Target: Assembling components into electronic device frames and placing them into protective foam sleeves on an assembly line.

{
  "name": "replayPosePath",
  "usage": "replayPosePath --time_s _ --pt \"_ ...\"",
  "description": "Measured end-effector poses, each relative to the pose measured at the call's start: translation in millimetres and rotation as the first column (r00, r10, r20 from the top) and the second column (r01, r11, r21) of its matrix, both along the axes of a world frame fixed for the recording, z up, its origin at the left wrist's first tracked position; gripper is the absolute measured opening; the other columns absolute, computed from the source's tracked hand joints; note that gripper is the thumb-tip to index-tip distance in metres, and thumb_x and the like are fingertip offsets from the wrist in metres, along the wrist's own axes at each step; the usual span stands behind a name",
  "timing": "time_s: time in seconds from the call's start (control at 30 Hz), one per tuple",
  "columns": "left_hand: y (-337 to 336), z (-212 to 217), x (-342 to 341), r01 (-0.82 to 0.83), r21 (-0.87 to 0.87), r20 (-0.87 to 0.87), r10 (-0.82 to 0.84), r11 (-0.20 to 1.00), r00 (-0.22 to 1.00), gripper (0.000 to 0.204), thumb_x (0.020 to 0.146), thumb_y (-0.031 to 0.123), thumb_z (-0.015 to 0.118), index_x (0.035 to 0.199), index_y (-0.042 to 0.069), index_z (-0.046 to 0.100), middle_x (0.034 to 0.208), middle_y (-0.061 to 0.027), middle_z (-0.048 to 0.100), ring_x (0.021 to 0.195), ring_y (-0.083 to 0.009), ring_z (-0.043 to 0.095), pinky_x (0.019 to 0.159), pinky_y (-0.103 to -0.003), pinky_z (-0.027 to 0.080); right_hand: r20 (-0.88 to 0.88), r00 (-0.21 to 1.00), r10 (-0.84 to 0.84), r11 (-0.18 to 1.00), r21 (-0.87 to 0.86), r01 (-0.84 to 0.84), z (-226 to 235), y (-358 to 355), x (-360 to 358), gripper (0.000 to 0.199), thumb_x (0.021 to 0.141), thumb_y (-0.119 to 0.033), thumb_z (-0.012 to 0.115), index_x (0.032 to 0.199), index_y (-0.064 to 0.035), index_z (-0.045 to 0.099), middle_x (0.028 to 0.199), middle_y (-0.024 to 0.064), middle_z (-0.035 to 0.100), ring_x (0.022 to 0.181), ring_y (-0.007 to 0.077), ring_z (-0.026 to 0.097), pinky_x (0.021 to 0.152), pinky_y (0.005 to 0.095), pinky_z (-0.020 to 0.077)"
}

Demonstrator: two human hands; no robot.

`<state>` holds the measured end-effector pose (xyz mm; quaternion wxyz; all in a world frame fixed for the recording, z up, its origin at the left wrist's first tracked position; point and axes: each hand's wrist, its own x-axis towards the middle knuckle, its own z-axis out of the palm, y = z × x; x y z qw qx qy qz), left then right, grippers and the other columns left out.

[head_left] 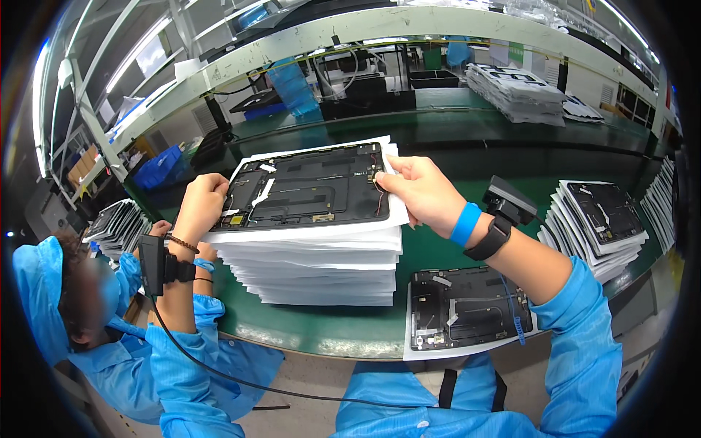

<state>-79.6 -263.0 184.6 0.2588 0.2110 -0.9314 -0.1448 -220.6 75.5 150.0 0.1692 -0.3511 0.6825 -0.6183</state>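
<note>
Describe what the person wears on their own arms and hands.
Both hands are bare, below light blue sleeves. By the left hand: a brown beaded bracelet, plus a black strap with a black box and cable. By the right hand: a bright blue wristband and a black strap with a box.

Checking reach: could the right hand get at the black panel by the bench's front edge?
Probably yes: the front panel lies close by, its face mostly uncovered, with a blue coiled cord showing over its right side. The right hand would need to leave the top panel first.

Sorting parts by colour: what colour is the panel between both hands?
The panel is mostly black; see the head view.
</note>
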Motion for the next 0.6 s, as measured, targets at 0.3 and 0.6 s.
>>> replayPosePath --time_s 0.3,0.6 --pt "-4.2 0.9 5.6 0.002 0.020 0.033 -0.003 1.000 0.999 0.023 0.093 0.015 0.062 0.103 -0.004 0.071 0.091 -0.0219 0.071 0.087 -0.0319 0.070 0.080 -0.038 0.052 0.046 0.999 -0.011 1.000 0.013 0.010 2.0 8.4 8.2 0.030 0.103 -0.028 0.055 0.092 -0.0006 0.061 0.059 0.0022 0.057 0.041 0.0100 0.052 0.039 0.0262 0.0403" --pt "-9.6 10.6 12.2 0.114 0.232 0.002 -0.117 0.966 0.993 0.032 0.093 0.026 0.067 0.087 -0.005 0.072 0.078 -0.0067 0.069 0.074 -0.0112 0.060 0.067 -0.029 0.048 0.091 0.996 0.019 0.999 0.036 -0.023 -3.1 99.7 34.9 0.036 0.102 -0.028 0.060 0.122 0.0013 0.066 0.065 0.0029 0.063 0.047 0.0067 0.056 0.043 0.0213 0.0440"
